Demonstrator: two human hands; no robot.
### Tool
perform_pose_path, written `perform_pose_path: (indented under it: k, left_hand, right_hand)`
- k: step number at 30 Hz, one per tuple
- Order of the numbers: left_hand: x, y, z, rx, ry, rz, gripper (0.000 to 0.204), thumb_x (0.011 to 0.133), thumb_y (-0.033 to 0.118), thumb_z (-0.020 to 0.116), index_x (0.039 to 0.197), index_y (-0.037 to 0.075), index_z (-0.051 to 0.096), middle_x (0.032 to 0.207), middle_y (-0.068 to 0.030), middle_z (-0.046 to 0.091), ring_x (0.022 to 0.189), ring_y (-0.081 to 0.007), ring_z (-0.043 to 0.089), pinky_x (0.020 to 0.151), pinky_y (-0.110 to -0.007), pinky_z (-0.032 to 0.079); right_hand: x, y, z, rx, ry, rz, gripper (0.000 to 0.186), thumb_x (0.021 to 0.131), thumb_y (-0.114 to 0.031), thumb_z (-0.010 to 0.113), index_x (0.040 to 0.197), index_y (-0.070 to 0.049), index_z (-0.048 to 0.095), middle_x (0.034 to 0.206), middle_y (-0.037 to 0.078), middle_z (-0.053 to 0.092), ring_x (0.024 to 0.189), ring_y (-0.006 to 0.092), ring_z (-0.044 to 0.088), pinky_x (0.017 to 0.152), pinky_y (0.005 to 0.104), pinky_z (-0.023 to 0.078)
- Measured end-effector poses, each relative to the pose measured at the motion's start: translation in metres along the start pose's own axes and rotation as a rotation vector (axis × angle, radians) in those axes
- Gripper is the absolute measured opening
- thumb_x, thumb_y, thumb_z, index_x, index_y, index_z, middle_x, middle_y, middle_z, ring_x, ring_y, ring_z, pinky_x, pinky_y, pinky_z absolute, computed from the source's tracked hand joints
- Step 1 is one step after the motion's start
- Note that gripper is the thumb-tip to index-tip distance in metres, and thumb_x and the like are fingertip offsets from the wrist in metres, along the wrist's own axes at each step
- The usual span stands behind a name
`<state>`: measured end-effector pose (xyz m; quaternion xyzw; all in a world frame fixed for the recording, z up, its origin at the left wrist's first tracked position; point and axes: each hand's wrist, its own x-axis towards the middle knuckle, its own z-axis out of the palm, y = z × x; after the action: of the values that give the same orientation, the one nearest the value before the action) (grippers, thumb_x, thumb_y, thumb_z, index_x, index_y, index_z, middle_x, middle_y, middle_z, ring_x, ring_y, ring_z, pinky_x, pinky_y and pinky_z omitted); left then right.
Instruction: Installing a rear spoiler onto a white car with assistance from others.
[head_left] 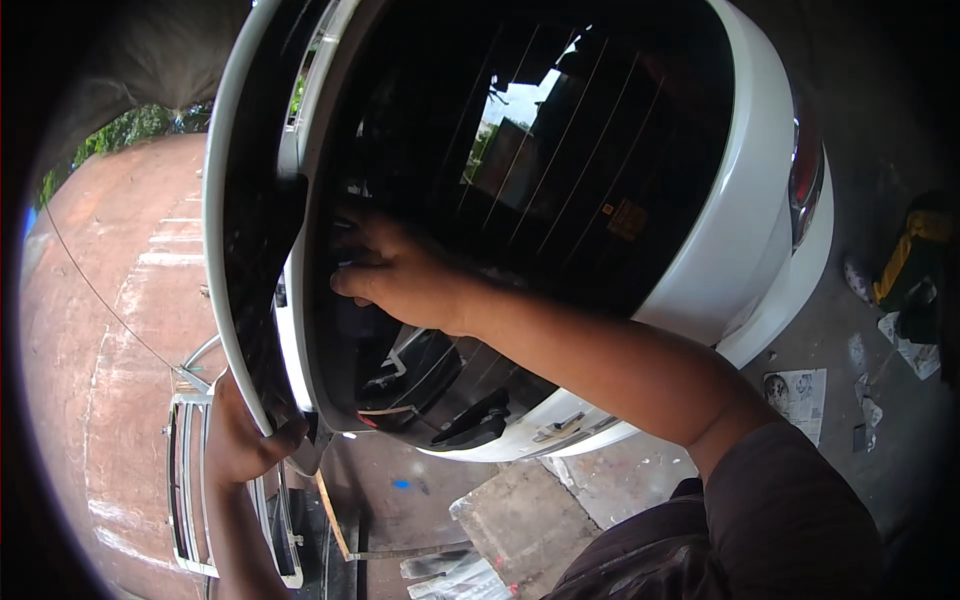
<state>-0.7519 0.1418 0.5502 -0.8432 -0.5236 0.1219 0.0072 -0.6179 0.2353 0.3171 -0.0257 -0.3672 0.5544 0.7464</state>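
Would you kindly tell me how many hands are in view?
2. The left hand grips the white-edged panel near its lower end; the right hand is over the dark rear window, some fingertips lost in shadow. Dark areas might hide others.

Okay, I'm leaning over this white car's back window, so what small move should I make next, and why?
I'd probably bring your right hand across to the middle of the white-edged panel to help steady it: only your left hand appears to grip it, at its lower end in the picture, while the right reaches over the dark rear glass.
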Motion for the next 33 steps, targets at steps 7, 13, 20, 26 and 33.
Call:
perform_pose_path:
  k: [7,13,20,26,33]
  left_hand:
    - [-0.023,-0.018,-0.006,0.057,-0.017,-0.102,0.052,0.068,0.004,0.069,0.12,-0.004,0.066,0.108,-0.013,0.074,0.103,-0.0261,0.071,0.095,-0.037,0.054]
    - [-0.032,-0.032,-0.003,0.054,0.084,-0.102,0.054,0.066,0.009,0.083,0.116,-0.002,0.066,0.109,-0.0131,0.071,0.098,-0.0244,0.069,0.084,-0.037,0.056]
    - [-0.024,-0.018,0.0,-0.072,0.102,-0.125,0.053,0.06,0.007,0.079,0.109,0.001,0.062,0.098,-0.0121,0.068,0.089,-0.024,0.068,0.078,-0.036,0.055]
    - [-0.019,-0.005,-0.008,-0.081,0.15,-0.155,0.05,0.06,0.014,0.076,0.106,-0.001,0.063,0.093,-0.0136,0.067,0.085,-0.0255,0.068,0.077,-0.038,0.054]
    - [-0.045,-0.039,-0.056,-0.391,0.29,-0.271,0.07,0.066,0.001,0.077,0.133,-0.002,0.055,0.122,-0.0118,0.066,0.113,-0.0249,0.064,0.099,-0.039,0.051]
  right_hand:
    - [-0.029,-0.001,-0.018,-0.139,-0.098,-0.01,0.083,0.093,-0.009,0.068,0.162,-0.007,0.022,0.149,0.022,0.049,0.121,0.0311,0.064,0.094,0.0389,0.058]
    - [-0.013,0.013,-0.018,0.044,-0.098,-0.04,0.085,0.093,-0.003,0.066,0.164,-0.009,0.02,0.156,0.021,0.041,0.135,0.0324,0.055,0.102,0.0436,0.053]
    - [0.04,0.003,-0.014,0.35,-0.178,-0.075,0.096,0.082,0.004,0.059,0.166,-0.015,0.017,0.167,0.012,0.03,0.149,0.0329,0.038,0.114,0.0441,0.04]
    - [0.042,0.002,-0.028,0.431,-0.287,-0.046,0.098,0.079,0.003,0.06,0.166,-0.011,0.017,0.169,0.012,0.028,0.155,0.0297,0.029,0.122,0.0426,0.029]
    - [0.047,0.009,-0.022,0.5,-0.269,-0.015,0.095,0.079,0.002,0.059,0.165,-0.01,0.02,0.167,0.011,0.03,0.149,0.0301,0.037,0.119,0.0432,0.034]
